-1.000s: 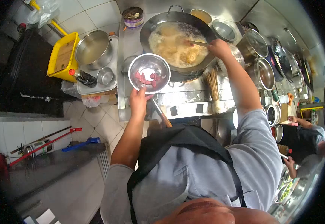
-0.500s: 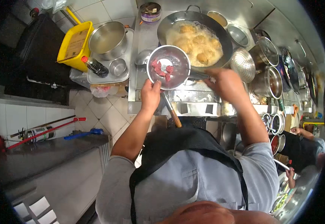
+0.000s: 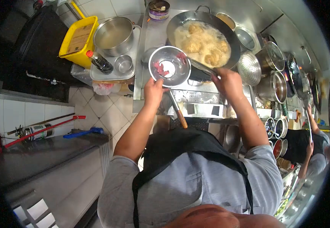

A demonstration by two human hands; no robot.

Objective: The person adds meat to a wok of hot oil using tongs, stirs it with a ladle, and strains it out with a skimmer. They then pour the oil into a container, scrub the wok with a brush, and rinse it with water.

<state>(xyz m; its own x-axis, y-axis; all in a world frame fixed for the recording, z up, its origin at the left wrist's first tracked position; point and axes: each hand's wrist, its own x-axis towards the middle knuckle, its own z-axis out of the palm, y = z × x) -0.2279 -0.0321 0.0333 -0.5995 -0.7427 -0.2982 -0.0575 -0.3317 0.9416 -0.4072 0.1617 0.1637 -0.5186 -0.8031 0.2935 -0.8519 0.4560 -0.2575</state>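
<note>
My left hand [image 3: 154,92] grips the near rim of a steel bowl [image 3: 187,75], thumb over the edge. Inside the bowl lie small pieces of raw red meat [image 3: 160,69]. Closed around a pair of metal tongs [image 3: 203,67] is my right hand [image 3: 229,85], to the right of the bowl. The tips of the tongs reach over the bowl's right rim, where another piece of meat [image 3: 181,57] shows right at them. Just behind the tongs, a black wok [image 3: 175,28] holds bubbling oil with several golden frying pieces [image 3: 213,59].
A wooden-handled utensil [image 3: 182,119] sticks out beneath the bowl. Left of the stove stand a steel pot [image 3: 128,41], a red-capped bottle [image 3: 100,62] and a yellow bin [image 3: 85,60]. A perforated strainer [image 3: 249,68] lies right of the wok. Another person [image 3: 299,146] works at the far right.
The tongs have moved left, their tips now over the bowl. One piece of meat has shifted to the bowl's upper right. The other person's arms have moved. The view has shifted slightly.
</note>
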